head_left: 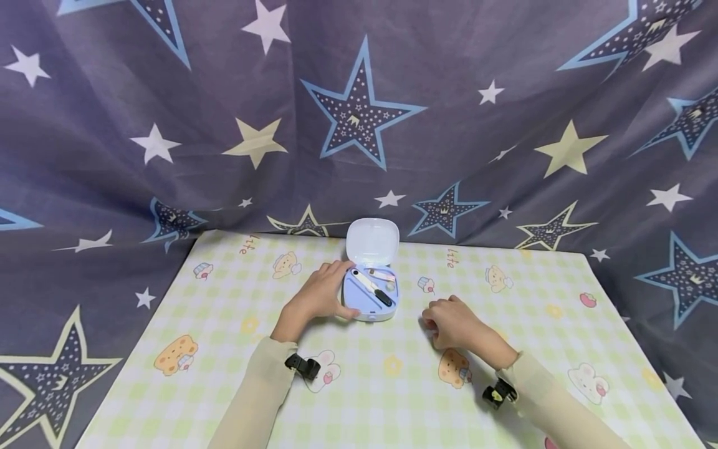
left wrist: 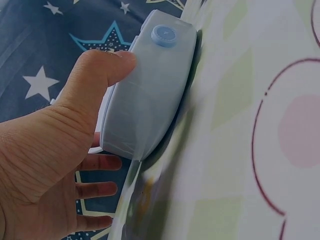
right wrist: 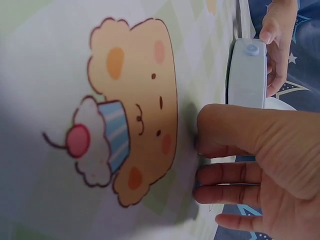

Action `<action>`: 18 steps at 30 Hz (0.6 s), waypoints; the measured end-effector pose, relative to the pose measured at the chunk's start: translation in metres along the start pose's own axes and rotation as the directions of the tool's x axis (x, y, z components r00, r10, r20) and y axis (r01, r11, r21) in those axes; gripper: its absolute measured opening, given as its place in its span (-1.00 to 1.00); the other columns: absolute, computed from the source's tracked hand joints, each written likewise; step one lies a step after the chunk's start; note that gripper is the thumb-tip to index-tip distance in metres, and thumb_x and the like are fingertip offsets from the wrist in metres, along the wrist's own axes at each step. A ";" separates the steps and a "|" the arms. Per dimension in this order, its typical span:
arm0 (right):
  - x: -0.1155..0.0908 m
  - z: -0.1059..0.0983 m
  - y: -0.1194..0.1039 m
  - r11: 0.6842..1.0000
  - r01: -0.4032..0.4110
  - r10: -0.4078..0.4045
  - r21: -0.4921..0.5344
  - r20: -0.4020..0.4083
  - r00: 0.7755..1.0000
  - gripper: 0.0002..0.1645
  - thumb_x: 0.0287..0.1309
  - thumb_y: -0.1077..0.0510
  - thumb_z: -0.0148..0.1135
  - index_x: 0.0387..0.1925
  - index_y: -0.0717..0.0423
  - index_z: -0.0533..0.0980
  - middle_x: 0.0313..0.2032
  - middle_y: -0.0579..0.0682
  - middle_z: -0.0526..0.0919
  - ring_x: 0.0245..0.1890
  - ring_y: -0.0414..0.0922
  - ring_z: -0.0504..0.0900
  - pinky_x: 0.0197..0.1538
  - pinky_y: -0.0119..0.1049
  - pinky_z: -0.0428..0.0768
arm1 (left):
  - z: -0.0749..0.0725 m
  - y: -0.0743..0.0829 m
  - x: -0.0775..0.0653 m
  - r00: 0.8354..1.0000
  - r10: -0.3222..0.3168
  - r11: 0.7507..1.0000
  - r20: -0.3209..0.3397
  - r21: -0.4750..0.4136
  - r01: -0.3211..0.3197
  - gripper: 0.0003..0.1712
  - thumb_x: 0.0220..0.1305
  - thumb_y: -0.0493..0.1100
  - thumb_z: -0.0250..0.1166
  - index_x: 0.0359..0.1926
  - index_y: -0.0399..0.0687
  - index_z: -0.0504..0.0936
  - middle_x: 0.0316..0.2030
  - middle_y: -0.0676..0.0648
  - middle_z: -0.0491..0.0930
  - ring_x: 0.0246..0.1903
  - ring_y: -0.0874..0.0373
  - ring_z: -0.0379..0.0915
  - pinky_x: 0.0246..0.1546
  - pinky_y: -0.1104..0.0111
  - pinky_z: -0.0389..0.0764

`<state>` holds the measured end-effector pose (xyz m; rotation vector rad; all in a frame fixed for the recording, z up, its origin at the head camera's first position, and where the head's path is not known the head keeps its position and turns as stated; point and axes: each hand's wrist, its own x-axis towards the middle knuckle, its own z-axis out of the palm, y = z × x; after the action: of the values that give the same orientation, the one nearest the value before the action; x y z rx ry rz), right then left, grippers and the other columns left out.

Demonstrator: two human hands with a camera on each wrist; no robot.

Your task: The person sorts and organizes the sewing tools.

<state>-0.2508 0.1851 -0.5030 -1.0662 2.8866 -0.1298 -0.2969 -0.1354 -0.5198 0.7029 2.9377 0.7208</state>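
A light blue case (head_left: 359,302) with rounded corners lies on the table, its white lid (head_left: 373,242) raised at the back. Inside, a slim white tool with a black end (head_left: 373,288) lies slantwise, beside a small pinkish piece (head_left: 382,275). My left hand (head_left: 321,292) grips the case by its left side, thumb at the front wall and fingers toward the back corner. In the left wrist view, a round blue button (left wrist: 165,35) shows on the front wall. My right hand (head_left: 453,323) hovers low over the cloth, right of the case, its fingers loosely curled.
A green-checked tablecloth (head_left: 224,393) with printed bears, rabbits and cupcakes covers the table. Behind and at both sides hangs a dark curtain (head_left: 449,75) with stars. A black strap with a small camera sits on each wrist.
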 end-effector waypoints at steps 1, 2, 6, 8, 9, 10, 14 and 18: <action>0.000 0.001 0.000 1.000 0.006 -0.006 -0.008 -0.004 1.000 -0.73 -0.34 0.37 0.32 -0.65 0.01 0.42 -0.62 -0.22 0.26 -0.54 -0.24 0.20 -0.27 -0.28 0.18 | 0.000 -0.001 0.000 1.000 0.000 1.000 0.001 0.001 0.000 0.32 -0.26 0.30 0.66 0.50 0.02 0.24 0.32 -0.14 0.44 0.29 -0.15 0.35 0.37 -0.05 0.42; 0.000 0.001 0.000 1.000 0.013 -0.013 -0.013 -0.008 1.000 -0.74 -0.34 0.37 0.32 -0.65 0.01 0.43 -0.62 -0.22 0.25 -0.54 -0.24 0.19 -0.26 -0.28 0.17 | 0.001 -0.001 0.000 1.000 0.002 1.000 0.000 0.003 -0.002 0.32 -0.26 0.31 0.66 0.50 0.02 0.23 0.33 -0.14 0.43 0.29 -0.15 0.34 0.37 -0.05 0.41; 0.000 0.003 0.000 0.999 0.033 -0.034 -0.035 -0.007 0.999 -0.73 -0.30 0.35 0.33 -0.62 0.00 0.43 -0.61 -0.22 0.22 -0.54 -0.24 0.16 -0.25 -0.26 0.14 | 0.002 -0.003 -0.001 1.000 0.015 1.000 -0.007 0.014 -0.015 0.33 -0.26 0.32 0.65 0.50 0.00 0.23 0.35 -0.12 0.40 0.32 -0.14 0.31 0.38 -0.05 0.41; 0.001 0.004 0.001 0.998 0.038 -0.039 -0.043 -0.008 0.999 -0.72 -0.29 0.34 0.34 -0.62 -0.02 0.41 -0.61 -0.22 0.23 -0.53 -0.23 0.17 -0.24 -0.26 0.14 | 0.002 -0.004 -0.002 1.000 0.023 1.000 -0.011 0.016 -0.023 0.32 -0.25 0.32 0.65 0.50 -0.01 0.24 0.35 -0.12 0.40 0.33 -0.15 0.30 0.37 -0.05 0.41; 0.001 0.004 0.001 0.998 0.040 -0.041 -0.048 -0.009 0.999 -0.71 -0.29 0.33 0.34 -0.63 -0.03 0.39 -0.61 -0.22 0.23 -0.53 -0.23 0.17 -0.23 -0.25 0.14 | 0.002 -0.004 -0.002 1.000 0.026 1.000 -0.013 0.018 -0.026 0.32 -0.25 0.32 0.65 0.50 -0.01 0.25 0.35 -0.12 0.39 0.33 -0.15 0.30 0.37 -0.05 0.41; 0.002 0.005 0.002 0.998 0.043 -0.044 -0.055 -0.015 0.999 -0.69 -0.28 0.33 0.34 -0.63 -0.05 0.38 -0.61 -0.22 0.23 -0.53 -0.23 0.18 -0.23 -0.25 0.15 | 0.002 -0.004 -0.002 1.000 0.028 0.999 -0.013 0.019 -0.027 0.32 -0.25 0.32 0.65 0.50 -0.02 0.25 0.35 -0.12 0.39 0.33 -0.15 0.30 0.37 -0.05 0.42; 0.006 0.006 0.004 0.994 0.053 -0.060 -0.100 -0.074 0.995 -0.63 -0.21 0.26 0.37 -0.64 -0.12 0.31 -0.61 -0.24 0.26 -0.52 -0.23 0.22 -0.23 -0.24 0.24 | 0.001 -0.004 -0.002 0.999 0.029 0.999 -0.017 0.025 -0.029 0.31 -0.25 0.32 0.64 0.50 -0.02 0.25 0.36 -0.12 0.39 0.32 -0.15 0.31 0.36 -0.05 0.43; 0.010 0.006 0.003 0.988 0.062 -0.086 -0.142 -0.172 0.981 -0.63 -0.18 0.15 0.41 -0.62 -0.15 0.31 -0.56 -0.24 0.30 -0.48 -0.22 0.30 -0.15 -0.17 0.40 | 0.001 -0.004 -0.001 0.999 0.034 0.999 -0.017 0.024 -0.033 0.32 -0.25 0.32 0.64 0.50 -0.02 0.25 0.35 -0.12 0.40 0.32 -0.15 0.31 0.37 -0.04 0.42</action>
<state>-0.2602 0.1808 -0.5091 -1.2470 3.0534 -0.0337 -0.2978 -0.1382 -0.5223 0.7537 2.9615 0.6991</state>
